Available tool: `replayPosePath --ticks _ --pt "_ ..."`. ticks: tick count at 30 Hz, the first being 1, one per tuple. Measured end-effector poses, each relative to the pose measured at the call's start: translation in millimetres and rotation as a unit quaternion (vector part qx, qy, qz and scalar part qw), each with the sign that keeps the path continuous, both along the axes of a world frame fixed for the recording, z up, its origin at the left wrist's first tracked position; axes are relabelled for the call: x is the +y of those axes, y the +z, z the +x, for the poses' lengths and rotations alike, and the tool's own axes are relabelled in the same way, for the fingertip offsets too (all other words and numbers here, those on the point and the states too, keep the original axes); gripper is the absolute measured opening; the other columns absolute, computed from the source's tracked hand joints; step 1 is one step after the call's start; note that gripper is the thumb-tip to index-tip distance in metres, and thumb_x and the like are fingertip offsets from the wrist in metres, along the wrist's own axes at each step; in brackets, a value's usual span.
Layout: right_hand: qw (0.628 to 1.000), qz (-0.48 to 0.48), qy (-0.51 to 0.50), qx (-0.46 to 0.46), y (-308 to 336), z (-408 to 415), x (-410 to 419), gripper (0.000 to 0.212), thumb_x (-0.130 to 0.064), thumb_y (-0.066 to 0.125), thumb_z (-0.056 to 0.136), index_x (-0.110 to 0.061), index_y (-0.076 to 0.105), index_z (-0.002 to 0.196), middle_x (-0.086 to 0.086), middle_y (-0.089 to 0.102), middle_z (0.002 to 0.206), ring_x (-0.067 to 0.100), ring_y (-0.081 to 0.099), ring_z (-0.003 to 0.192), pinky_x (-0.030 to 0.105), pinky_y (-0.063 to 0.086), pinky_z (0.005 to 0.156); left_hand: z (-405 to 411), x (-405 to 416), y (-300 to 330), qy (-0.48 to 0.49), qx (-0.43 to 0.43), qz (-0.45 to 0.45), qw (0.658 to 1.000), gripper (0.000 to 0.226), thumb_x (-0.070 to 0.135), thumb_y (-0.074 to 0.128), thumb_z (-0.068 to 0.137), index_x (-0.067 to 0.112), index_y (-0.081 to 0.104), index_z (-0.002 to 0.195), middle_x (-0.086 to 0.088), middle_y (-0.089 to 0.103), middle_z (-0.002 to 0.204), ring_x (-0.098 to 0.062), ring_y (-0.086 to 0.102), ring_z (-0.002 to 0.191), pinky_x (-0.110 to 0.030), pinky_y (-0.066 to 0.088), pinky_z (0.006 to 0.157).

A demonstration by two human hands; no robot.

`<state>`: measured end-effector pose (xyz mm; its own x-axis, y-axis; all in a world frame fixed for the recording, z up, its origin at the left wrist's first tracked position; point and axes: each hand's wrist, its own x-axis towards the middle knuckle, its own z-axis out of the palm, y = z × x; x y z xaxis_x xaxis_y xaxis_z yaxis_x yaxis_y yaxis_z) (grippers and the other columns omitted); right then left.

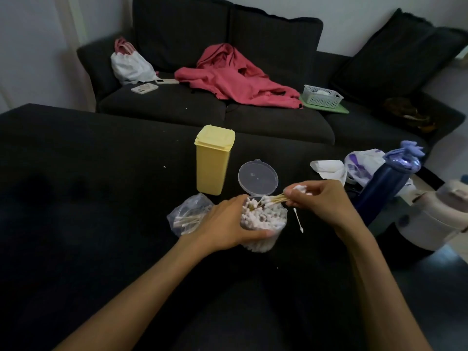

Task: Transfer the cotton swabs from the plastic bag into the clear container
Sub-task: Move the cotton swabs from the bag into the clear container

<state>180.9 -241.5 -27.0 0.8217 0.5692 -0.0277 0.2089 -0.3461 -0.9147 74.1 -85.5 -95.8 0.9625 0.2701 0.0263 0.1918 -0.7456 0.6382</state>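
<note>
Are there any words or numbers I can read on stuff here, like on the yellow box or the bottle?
No readable text anywhere.
Yellow container: plain, no label showing.
Blue bottle: no words visible.
White bag with purple print: print too blurred to read.
Clear container and plastic bag: no writing seen.

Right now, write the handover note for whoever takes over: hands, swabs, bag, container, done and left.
Left hand: grips the side of the clear container, steadying it.
Right hand: pinches a bundle of cotton swabs, tips over the container mouth.
Container: upright on the dark surface, hinged lid open, already crowded with swabs.
Plastic bag: lies to the left of the container, some swabs still inside.
One loose swab lies to the right of the container.
Left: seat this bundle, empty the bag, pick up the stray.
</note>
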Motion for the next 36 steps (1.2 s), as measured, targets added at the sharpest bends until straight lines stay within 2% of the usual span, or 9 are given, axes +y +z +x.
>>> replayPosePath --ticks 3,6,10,14,20,24,28,31,36 --pt "0.999 -0.038 0.021 -0.015 -1 1 -2 0.009 -0.008 0.068 0.081 -0.008 0.071 0.090 0.009 0.071 0.085 0.008 0.067 0.071 0.007 0.049 0.055 -4 6 10 -0.052 0.043 -0.002 0.998 0.082 0.065 0.071 0.064 0.032 0.041 0.134 0.011 0.054 0.127 -0.007 0.050 0.115 -0.036 0.043 0.100" --pt "0.995 -0.082 0.056 -0.018 0 3 -5 0.008 -0.011 0.069 0.080 -0.012 0.072 0.087 0.007 0.073 0.084 0.008 0.070 0.072 0.009 0.051 0.058 -11 8 20 -0.123 0.073 0.005 0.990 0.081 0.055 0.075 0.067 0.032 0.042 0.136 0.015 0.054 0.128 -0.002 0.047 0.117 -0.026 0.037 0.100" --pt "0.987 -0.121 0.107 0.001 5 2 -10 0.007 -0.009 0.069 0.079 -0.010 0.072 0.085 0.003 0.073 0.080 0.006 0.070 0.070 0.008 0.049 0.056 -14 10 21 -0.155 0.092 -0.020 0.983 0.078 0.044 0.077 0.070 0.031 0.039 0.138 0.017 0.050 0.131 0.005 0.041 0.111 -0.011 0.030 0.087" --pt "0.981 -0.134 0.139 -0.028 13 2 -15 0.008 -0.010 0.069 0.079 -0.013 0.072 0.086 0.000 0.074 0.077 0.006 0.071 0.074 0.009 0.050 0.059 -15 10 23 -0.159 0.102 -0.037 0.981 0.079 0.038 0.076 0.074 0.029 0.035 0.141 0.016 0.044 0.131 0.007 0.035 0.108 0.000 0.024 0.075" --pt "0.960 -0.195 0.161 -0.118 11 3 -18 0.010 -0.015 0.071 0.077 -0.016 0.072 0.087 -0.002 0.073 0.080 0.005 0.070 0.075 0.018 0.056 0.070 -18 9 25 -0.163 0.115 -0.066 0.978 0.076 0.034 0.078 0.073 0.030 0.039 0.137 0.022 0.046 0.119 0.007 0.038 0.109 -0.002 0.029 0.079" --pt "0.946 -0.218 0.165 -0.176 8 -3 -10 0.011 -0.016 0.071 0.079 -0.016 0.071 0.089 -0.006 0.071 0.081 -0.001 0.067 0.071 0.012 0.051 0.061 -17 9 26 -0.167 0.118 -0.071 0.976 0.076 0.035 0.078 0.073 0.031 0.038 0.137 0.026 0.043 0.114 0.008 0.038 0.109 -0.003 0.030 0.080" --pt "0.918 -0.245 0.163 -0.264 5 -10 0 0.011 -0.018 0.071 0.080 -0.017 0.073 0.091 -0.002 0.071 0.090 0.003 0.064 0.079 0.027 0.055 0.075 -17 9 26 -0.172 0.118 -0.071 0.975 0.076 0.034 0.078 0.073 0.032 0.038 0.138 0.026 0.043 0.116 0.008 0.038 0.109 -0.003 0.031 0.079" --pt "0.912 -0.244 0.156 -0.290 11 -12 -1 0.010 -0.018 0.071 0.080 -0.019 0.074 0.090 -0.001 0.072 0.093 0.006 0.063 0.087 0.036 0.054 0.083 -17 9 27 -0.175 0.118 -0.063 0.975 0.076 0.034 0.077 0.074 0.032 0.037 0.138 0.024 0.043 0.116 0.008 0.037 0.107 -0.001 0.029 0.076" --pt "0.893 -0.274 0.165 -0.317 2 -22 9 0.013 -0.020 0.069 0.082 -0.017 0.073 0.094 -0.003 0.068 0.089 0.006 0.060 0.082 0.018 0.046 0.068 -18 9 26 -0.177 0.110 -0.052 0.977 0.079 0.038 0.077 0.073 0.031 0.036 0.140 0.016 0.045 0.136 0.006 0.036 0.112 -0.006 0.029 0.082"
